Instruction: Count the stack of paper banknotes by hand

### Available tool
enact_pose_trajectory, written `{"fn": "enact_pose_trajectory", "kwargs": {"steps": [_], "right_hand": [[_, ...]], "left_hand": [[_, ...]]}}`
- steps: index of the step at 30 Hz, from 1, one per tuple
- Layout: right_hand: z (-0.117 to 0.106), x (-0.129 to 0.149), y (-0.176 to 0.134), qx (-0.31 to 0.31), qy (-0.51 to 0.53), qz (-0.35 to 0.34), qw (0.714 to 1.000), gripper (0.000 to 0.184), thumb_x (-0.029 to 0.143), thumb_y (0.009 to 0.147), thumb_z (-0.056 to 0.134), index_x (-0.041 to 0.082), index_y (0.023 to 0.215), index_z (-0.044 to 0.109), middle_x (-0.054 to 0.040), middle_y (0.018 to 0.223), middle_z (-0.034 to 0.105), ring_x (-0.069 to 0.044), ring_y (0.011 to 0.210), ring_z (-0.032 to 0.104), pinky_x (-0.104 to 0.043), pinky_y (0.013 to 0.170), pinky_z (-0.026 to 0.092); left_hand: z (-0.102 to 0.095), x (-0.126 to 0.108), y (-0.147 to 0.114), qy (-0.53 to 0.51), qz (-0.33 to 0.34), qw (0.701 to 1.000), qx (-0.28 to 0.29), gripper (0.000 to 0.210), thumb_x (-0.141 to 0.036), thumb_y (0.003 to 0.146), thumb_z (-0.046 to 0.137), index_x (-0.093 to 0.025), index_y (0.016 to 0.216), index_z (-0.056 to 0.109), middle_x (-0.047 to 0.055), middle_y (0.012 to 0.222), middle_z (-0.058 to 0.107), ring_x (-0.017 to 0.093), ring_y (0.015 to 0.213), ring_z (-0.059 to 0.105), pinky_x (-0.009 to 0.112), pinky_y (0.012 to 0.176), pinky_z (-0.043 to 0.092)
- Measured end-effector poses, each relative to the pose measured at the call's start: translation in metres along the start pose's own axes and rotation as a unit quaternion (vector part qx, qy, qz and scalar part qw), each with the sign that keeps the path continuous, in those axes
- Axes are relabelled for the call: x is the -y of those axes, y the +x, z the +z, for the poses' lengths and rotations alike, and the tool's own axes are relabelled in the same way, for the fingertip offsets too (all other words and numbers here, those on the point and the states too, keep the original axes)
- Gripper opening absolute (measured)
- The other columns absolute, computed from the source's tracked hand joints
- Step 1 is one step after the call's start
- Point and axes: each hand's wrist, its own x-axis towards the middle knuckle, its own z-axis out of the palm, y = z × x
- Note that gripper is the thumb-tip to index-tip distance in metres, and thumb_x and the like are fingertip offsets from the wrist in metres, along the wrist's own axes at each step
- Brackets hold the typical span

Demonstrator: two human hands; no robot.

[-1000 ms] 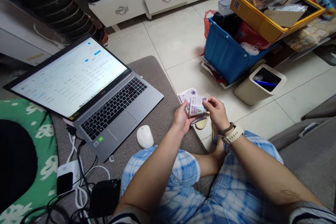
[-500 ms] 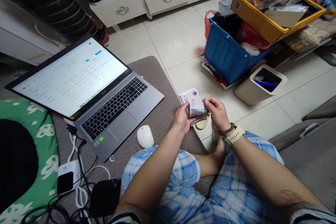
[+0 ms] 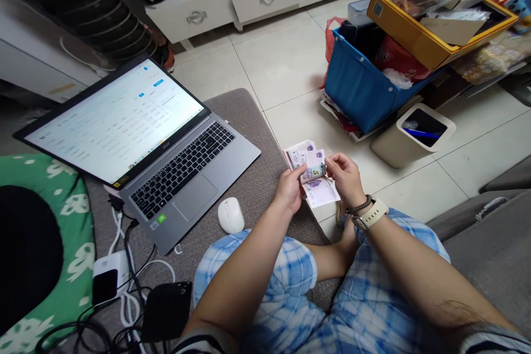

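Two hands share one small wad of banknotes (image 3: 309,166), held in the air past the front edge of the grey cushion (image 3: 244,177) I sit on, over the tiled floor (image 3: 290,61). My left hand (image 3: 289,188) is closed around the stack from the side nearest the cushion, thumb pressed flat across the top, so that grip is firm. My right hand (image 3: 346,180), the one with the pale wristwatch (image 3: 370,213), pinches the near end of the top note, the one showing a 5, between thumb and forefinger. A single loose note (image 3: 321,192) hangs lower, between my two hands; I cannot tell whether a finger truly has it or it only rests against my palm. That is the weak spot, I judge: if my right pinch shifts to peel the next note, the hanging one could slip and flutter to the tiles, or towards the open beige waste bin (image 3: 412,135) standing near the blue crate (image 3: 360,86). Notes could also stick together and come off two at once, since the stack is fanned unevenly. The white mouse (image 3: 231,215) lies just beside my left knee at the cushion's front edge, with the open laptop (image 3: 141,138) farther along, both well apart from the notes.
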Motion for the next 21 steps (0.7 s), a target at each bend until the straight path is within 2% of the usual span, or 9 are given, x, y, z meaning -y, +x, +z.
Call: {"fn": "enact_pose_trajectory", "kwargs": {"steps": [6, 9, 11, 15, 18, 21], "right_hand": [[-0.003, -0.009, 0.003, -0.048, 0.016, 0.009, 0.999, 0.052, 0.064, 0.070, 0.095, 0.026, 0.087, 0.065, 0.0078, 0.065, 0.055, -0.015, 0.061, 0.047, -0.030, 0.063, 0.041], [-0.007, -0.012, 0.003, -0.048, 0.000, 0.016, 0.999, 0.050, 0.063, 0.068, 0.096, 0.025, 0.083, 0.066, 0.0061, 0.066, 0.057, -0.014, 0.061, 0.045, -0.030, 0.061, 0.038], [-0.008, -0.012, 0.002, -0.036, -0.015, 0.014, 0.999, 0.049, 0.062, 0.069, 0.095, 0.025, 0.077, 0.066, 0.0058, 0.063, 0.054, -0.014, 0.061, 0.043, -0.031, 0.060, 0.037], [-0.009, -0.008, -0.002, -0.043, -0.024, 0.017, 0.999, 0.051, 0.064, 0.066, 0.097, 0.023, 0.072, 0.066, 0.0056, 0.062, 0.052, -0.013, 0.060, 0.041, -0.029, 0.057, 0.034], [-0.010, -0.006, -0.004, -0.043, -0.022, 0.016, 0.999, 0.052, 0.063, 0.065, 0.099, 0.022, 0.071, 0.067, 0.0059, 0.062, 0.052, -0.012, 0.061, 0.041, -0.027, 0.057, 0.033], [-0.012, -0.007, -0.005, -0.024, -0.007, 0.010, 1.000, 0.052, 0.063, 0.066, 0.101, 0.021, 0.072, 0.069, 0.0050, 0.064, 0.054, -0.012, 0.063, 0.043, -0.027, 0.058, 0.034]], "left_hand": [[0.001, 0.005, -0.004, 0.007, -0.003, 1.000, 0.015, 0.032, -0.001, 0.077, 0.079, -0.013, 0.106, 0.082, 0.012, 0.093, 0.089, 0.032, 0.096, 0.087, 0.049, 0.103, 0.068], [-0.001, 0.009, -0.003, 0.005, -0.003, 1.000, 0.028, 0.027, 0.001, 0.076, 0.079, -0.013, 0.099, 0.081, 0.013, 0.092, 0.088, 0.032, 0.101, 0.087, 0.049, 0.106, 0.067], [-0.002, 0.012, -0.001, 0.006, -0.007, 0.999, 0.034, 0.022, 0.001, 0.078, 0.080, -0.013, 0.096, 0.081, 0.013, 0.091, 0.088, 0.031, 0.097, 0.086, 0.048, 0.105, 0.067], [-0.002, 0.014, 0.001, -0.017, -0.011, 0.999, 0.026, 0.008, -0.011, 0.088, 0.082, -0.012, 0.095, 0.081, 0.015, 0.091, 0.087, 0.030, 0.087, 0.086, 0.046, 0.097, 0.069], [-0.002, 0.014, 0.002, -0.033, -0.026, 0.999, 0.022, 0.012, -0.023, 0.093, 0.082, -0.011, 0.098, 0.082, 0.014, 0.089, 0.087, 0.029, 0.082, 0.085, 0.043, 0.091, 0.069], [-0.002, 0.012, 0.002, -0.044, -0.029, 0.998, 0.019, 0.016, -0.026, 0.096, 0.081, -0.011, 0.100, 0.083, 0.013, 0.087, 0.087, 0.027, 0.080, 0.084, 0.039, 0.087, 0.068]]}}
